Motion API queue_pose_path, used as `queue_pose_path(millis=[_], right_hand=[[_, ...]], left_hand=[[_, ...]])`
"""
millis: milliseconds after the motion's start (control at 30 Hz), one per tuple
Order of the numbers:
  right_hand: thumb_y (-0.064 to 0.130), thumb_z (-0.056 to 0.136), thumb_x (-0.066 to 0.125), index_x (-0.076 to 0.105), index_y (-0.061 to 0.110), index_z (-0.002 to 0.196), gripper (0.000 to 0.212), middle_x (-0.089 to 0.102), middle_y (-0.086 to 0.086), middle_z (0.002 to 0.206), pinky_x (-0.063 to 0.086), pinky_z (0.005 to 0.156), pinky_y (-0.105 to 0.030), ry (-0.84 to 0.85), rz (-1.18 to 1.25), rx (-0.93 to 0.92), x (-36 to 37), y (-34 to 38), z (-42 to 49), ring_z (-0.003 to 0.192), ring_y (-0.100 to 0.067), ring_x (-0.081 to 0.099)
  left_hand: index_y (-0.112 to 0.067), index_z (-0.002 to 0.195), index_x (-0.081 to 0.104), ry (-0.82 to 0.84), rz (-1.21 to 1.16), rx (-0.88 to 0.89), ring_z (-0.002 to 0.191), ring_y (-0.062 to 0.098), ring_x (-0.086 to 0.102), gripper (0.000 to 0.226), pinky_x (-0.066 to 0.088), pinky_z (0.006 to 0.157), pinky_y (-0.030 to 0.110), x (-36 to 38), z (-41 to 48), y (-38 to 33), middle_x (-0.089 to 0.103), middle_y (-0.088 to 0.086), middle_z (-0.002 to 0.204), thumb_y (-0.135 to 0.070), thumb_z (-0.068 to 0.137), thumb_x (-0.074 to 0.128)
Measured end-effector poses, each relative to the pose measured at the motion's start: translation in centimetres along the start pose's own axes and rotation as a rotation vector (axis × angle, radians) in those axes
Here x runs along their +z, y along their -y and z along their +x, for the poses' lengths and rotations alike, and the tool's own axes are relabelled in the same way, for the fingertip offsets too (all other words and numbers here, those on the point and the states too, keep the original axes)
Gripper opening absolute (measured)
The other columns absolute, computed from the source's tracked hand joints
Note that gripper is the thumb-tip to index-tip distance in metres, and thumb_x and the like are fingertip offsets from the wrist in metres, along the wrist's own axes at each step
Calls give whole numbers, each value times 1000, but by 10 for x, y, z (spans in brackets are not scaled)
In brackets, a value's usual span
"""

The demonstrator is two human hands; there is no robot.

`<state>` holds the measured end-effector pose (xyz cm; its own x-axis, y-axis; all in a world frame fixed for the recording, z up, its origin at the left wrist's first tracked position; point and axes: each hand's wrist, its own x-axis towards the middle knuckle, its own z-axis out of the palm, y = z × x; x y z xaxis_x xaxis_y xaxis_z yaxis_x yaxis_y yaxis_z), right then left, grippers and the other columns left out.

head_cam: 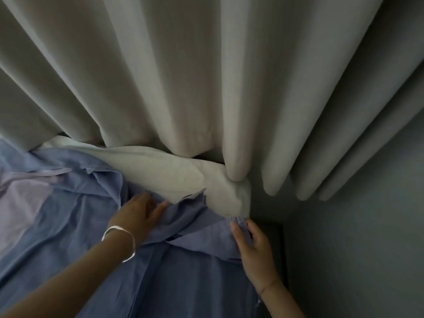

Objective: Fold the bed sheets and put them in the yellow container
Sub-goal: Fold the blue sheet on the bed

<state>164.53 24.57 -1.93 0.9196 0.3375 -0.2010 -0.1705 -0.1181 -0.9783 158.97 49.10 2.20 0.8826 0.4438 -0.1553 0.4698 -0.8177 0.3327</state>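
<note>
Head view shows your right hand (252,244) with thumb and fingers (249,228) pinched together on the gathered hem of the crumpled blue cotton bed sheet (183,283), right at the bare white mattress corner (183,177). Your left hand (140,214) (the one wearing the silver bangle (119,242)) rests on the bunched cloth just beside it, fingers fairly straight; whether their tips hook under a fold cannot be told. The sheet lies spread over the bed, not yet folded, and the yellow container is out of view. Pull hard from here and the hem may snag on that corner and strain or tear. Lift carelessly and the loose cloth could drag against the grey pleated curtain (206,88) hanging close behind.
</note>
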Motion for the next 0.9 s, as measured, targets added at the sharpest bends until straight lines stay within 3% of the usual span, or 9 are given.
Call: queue_pose_path(millis=[33, 100, 200, 300, 400, 467, 567, 767, 900], right_hand=[[40, 85, 55, 64, 18, 100, 28, 66, 8, 101, 46, 82, -10, -10, -33, -23, -2, 1, 0, 94, 5, 60], [45, 82, 55, 62, 25, 107, 32, 62, 13, 110, 44, 86, -7, -15, -98, -72, -7, 1, 4, 101, 9, 56], [58, 81, 59, 65, 21, 102, 42, 67, 10, 100, 49, 85, -12, 46, -78, -78, -8, 7, 6, 96, 4, 61], [50, 85, 60, 66, 17, 93, 34, 67, 6, 92, 47, 78, -10, 61, -66, -129, -8, 12, 6, 91, 1, 63], [34, 85, 58, 66, 16, 91, 21, 68, 6, 88, 46, 77, -9, 69, -60, -140, -11, 19, 7, 89, 1, 63], [26, 89, 57, 64, 11, 85, 17, 67, 1, 80, 46, 72, -10, 79, -36, -146, -15, 28, 9, 81, -3, 63], [30, 87, 54, 60, 6, 81, 25, 62, -4, 75, 45, 66, -11, 56, 5, -178, -14, 49, 8, 72, -6, 60], [33, 87, 53, 58, 15, 75, 22, 61, 4, 67, 45, 64, -10, 30, -61, -381, 9, 131, -12, 65, -5, 59], [36, 88, 60, 62, 27, 81, 11, 66, 19, 74, 46, 70, -7, 347, -70, -552, 29, 211, -48, 76, 2, 64]], left_hand=[[-7, 105, 59, -201, -130, 60, 95, 26, 59, 47, 45, 81, 32, 3, 2, -11, 58, 4, 98, -49, 86, 54], [-19, 107, 61, -250, -182, 140, 98, 22, 58, 49, 46, 86, 34, 4, 11, -38, 61, 0, 102, -60, 82, 50], [-17, 133, 45, 86, -105, -15, 116, 26, 53, 62, 41, 97, 33, 14, 31, -76, 57, 6, 127, -59, 87, 46], [-6, 133, 44, 311, 49, -172, 118, 31, 51, 55, 37, 89, 31, 25, 48, -90, 55, 16, 127, -46, 96, 41], [-1, 96, 64, 221, -182, -228, 96, 30, 58, 43, 33, 72, 26, 30, 63, -82, 61, 14, 89, -41, 94, 48], [-8, 75, 60, 199, -396, -242, 81, 23, 53, 37, 31, 69, 23, 23, 65, -78, 55, 5, 70, -38, 94, 50], [-12, 85, 63, 193, -690, -238, 81, 18, 54, 34, 37, 76, 25, -7, 57, -88, 61, 4, 84, -44, 90, 54], [-9, 86, 67, 50, -892, -127, 96, 26, 64, 41, 50, 91, 35, -90, 43, -99, 69, 13, 99, -48, 89, 53], [-13, 83, 62, 6, -806, -20, 86, 18, 55, 34, 43, 73, 17, -147, 28, -105, 62, 3, 91, -42, 94, 47]])
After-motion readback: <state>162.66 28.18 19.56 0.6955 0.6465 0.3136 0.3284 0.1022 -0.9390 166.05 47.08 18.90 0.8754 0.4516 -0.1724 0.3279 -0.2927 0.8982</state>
